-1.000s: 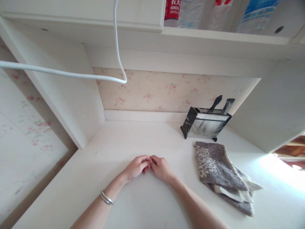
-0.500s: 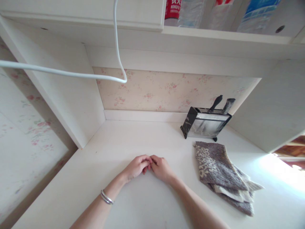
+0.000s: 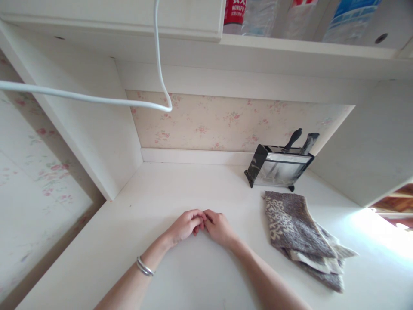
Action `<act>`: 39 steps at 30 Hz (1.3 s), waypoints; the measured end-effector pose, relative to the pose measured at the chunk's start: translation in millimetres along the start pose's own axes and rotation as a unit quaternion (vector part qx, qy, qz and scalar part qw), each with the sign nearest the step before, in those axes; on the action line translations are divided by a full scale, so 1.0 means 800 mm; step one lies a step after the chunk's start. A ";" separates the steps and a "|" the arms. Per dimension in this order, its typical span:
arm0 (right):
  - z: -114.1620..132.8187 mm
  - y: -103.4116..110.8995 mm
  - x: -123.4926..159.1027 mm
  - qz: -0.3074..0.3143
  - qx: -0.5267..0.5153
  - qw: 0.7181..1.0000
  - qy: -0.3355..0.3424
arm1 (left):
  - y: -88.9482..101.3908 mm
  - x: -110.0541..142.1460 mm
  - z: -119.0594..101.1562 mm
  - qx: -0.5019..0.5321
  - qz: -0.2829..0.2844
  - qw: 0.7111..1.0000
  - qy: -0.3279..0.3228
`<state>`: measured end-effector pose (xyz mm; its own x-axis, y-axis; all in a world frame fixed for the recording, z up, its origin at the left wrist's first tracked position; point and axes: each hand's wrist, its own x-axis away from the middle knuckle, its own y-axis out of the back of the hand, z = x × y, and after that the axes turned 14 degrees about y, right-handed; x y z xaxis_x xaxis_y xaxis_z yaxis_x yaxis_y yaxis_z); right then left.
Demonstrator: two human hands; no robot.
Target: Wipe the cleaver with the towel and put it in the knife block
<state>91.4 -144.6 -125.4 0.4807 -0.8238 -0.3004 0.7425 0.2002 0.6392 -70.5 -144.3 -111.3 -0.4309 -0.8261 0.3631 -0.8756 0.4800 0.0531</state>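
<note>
My left hand (image 3: 185, 226) and my right hand (image 3: 220, 228) rest together on the white countertop (image 3: 180, 185), their fingertips touching. The fingers of both are curled in, and no object shows in either. A silver bangle (image 3: 144, 267) circles the left wrist. To the right of my hands lies a folded grey-brown cloth (image 3: 295, 226) with a pale pattern, some distance from the right hand. Behind the cloth stands a black-framed knife holder (image 3: 280, 172) with a clear front and two dark handles sticking out of the top.
Overhead, a white shelf (image 3: 290, 49) runs across the counter, with several plastic bottles (image 3: 351, 19) on it. A white cable (image 3: 97, 100) hangs across the upper left. White side panels (image 3: 361, 142) flank the counter, and floral wallpaper (image 3: 200, 125) covers the back.
</note>
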 end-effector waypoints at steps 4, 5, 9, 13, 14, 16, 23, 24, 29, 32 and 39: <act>-0.001 -0.001 0.000 0.001 -0.002 1.000 0.004 | -0.001 0.001 -0.002 -0.002 -0.001 1.000 0.003; -0.001 -0.001 0.000 0.001 -0.002 1.000 0.003 | -0.001 0.001 -0.003 -0.002 -0.001 1.000 0.004; -0.001 0.000 0.000 0.002 0.000 1.000 0.005 | -0.001 0.000 -0.003 -0.004 -0.004 1.000 0.004; 0.000 0.000 0.000 0.001 0.004 1.000 0.002 | -0.001 0.001 -0.003 -0.009 -0.008 1.000 0.005; 0.000 0.000 0.000 0.001 0.004 1.000 0.003 | -0.001 0.001 -0.004 -0.009 -0.008 1.000 0.005; -0.001 0.000 0.000 0.001 0.004 1.000 0.005 | -0.001 0.002 -0.004 -0.008 -0.008 1.000 0.003; -0.002 -0.001 0.001 -0.001 0.001 1.000 0.005 | 0.001 0.000 0.001 -0.007 -0.004 1.000 -0.004; -0.002 -0.001 0.001 -0.001 0.001 1.000 0.004 | 0.001 0.000 0.001 -0.007 -0.004 1.000 -0.004; -0.002 -0.001 0.001 -0.001 -0.002 1.000 0.005 | 0.001 0.000 0.001 -0.004 0.000 1.000 -0.003; -0.002 -0.001 0.001 -0.003 -0.010 1.000 0.001 | 0.000 -0.001 0.002 -0.002 0.000 1.000 -0.002; 0.007 0.016 0.003 0.026 -0.058 0.998 -0.013 | -0.002 -0.004 0.004 0.003 0.009 1.000 -0.004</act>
<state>99.6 -147.4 -114.1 0.5096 -0.8235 -0.2492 0.7664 0.3028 0.5665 -68.5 -143.3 -115.2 -0.4490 -0.8191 0.3571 -0.8685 0.4940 0.0413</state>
